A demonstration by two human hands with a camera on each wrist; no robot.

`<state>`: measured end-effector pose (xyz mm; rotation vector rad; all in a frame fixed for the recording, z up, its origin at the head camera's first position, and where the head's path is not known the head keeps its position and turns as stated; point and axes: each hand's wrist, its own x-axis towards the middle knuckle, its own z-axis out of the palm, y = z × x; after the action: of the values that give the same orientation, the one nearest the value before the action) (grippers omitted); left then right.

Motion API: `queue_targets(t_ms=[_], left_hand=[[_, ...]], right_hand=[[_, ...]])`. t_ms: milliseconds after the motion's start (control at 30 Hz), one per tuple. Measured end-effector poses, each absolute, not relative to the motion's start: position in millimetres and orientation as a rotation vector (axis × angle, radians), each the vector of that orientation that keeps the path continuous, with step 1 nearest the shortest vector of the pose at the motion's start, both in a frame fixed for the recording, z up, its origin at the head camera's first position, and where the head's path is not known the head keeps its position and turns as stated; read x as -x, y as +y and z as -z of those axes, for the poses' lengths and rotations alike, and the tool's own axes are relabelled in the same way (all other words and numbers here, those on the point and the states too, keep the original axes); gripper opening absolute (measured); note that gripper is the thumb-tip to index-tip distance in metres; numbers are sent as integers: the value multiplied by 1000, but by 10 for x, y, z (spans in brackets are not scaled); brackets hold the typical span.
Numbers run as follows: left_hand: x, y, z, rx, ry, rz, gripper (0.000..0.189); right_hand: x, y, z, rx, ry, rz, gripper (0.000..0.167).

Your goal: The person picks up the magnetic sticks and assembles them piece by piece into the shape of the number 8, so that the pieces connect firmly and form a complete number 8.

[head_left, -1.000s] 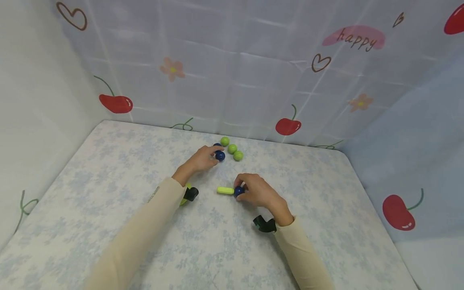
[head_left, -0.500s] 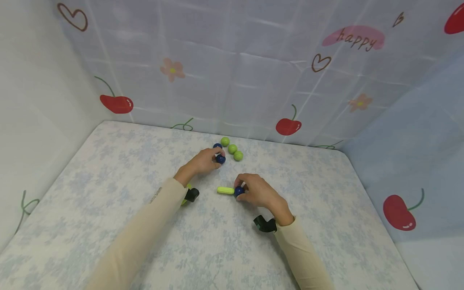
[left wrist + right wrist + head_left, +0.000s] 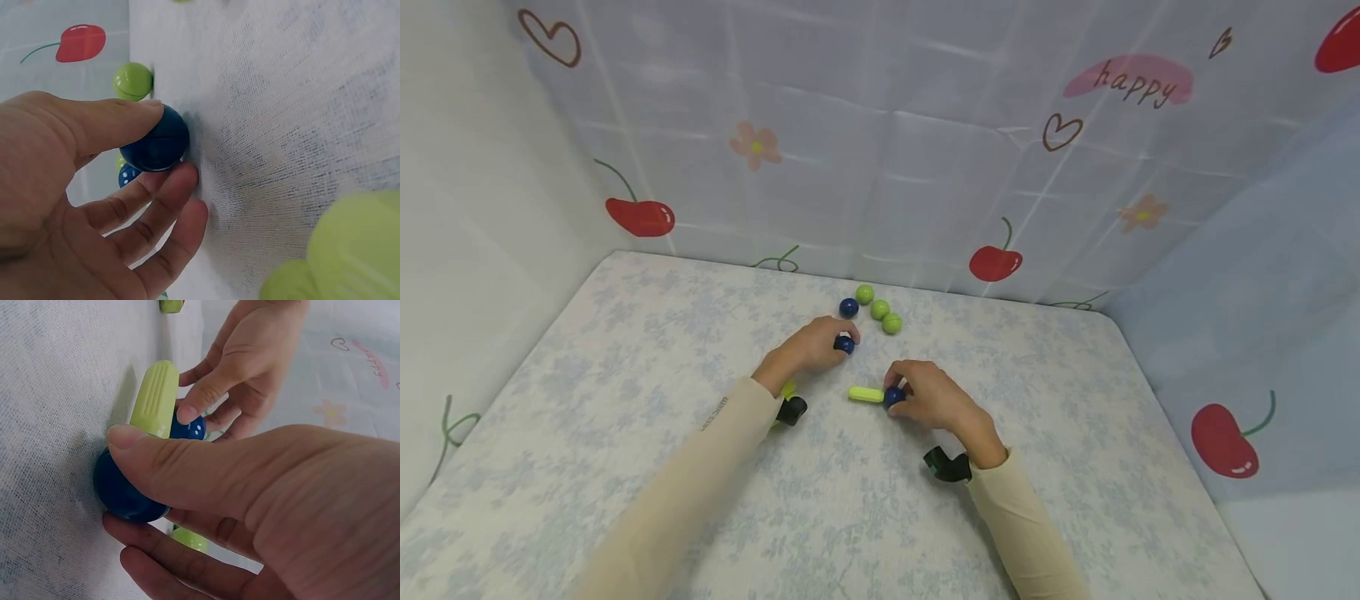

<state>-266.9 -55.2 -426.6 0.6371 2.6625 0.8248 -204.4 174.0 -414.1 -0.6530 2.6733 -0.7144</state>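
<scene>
My left hand (image 3: 815, 343) pinches a dark blue ball (image 3: 157, 142) between thumb and fingers, close over the table. Nearer me, my right hand (image 3: 934, 392) grips another dark blue ball (image 3: 128, 484), thumb on one side and fingers on the other. A ridged yellow-green rod (image 3: 155, 400) meets this ball and points left toward the left forearm in the head view. Behind the left hand lies a third blue ball (image 3: 848, 307), beside three light green balls (image 3: 881, 310) in a slanting row.
A yellow-green piece (image 3: 787, 389) shows partly from under my left wrist. Black wrist cameras (image 3: 947, 464) jut from both sleeves. The table (image 3: 1120, 433) wears a pale floral cloth, and a printed curtain (image 3: 850, 167) hangs along its back edge.
My left hand has drawn its blue ball toward me and slightly left, away from the other balls, uncovering the blue ball behind. The right hand stays in place with its ball and rod.
</scene>
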Motion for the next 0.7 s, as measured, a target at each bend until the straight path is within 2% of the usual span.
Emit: queue_targets(t_ms=[300,700], left_hand=[[2478,-617,4234,-658,2637,-836,33],[2226,-674,4240,-690,2646,-776,25]], right_hand=[[2055,1740,4157,663,2710,687,23],[2053,1736,4187,665,2725,685,25]])
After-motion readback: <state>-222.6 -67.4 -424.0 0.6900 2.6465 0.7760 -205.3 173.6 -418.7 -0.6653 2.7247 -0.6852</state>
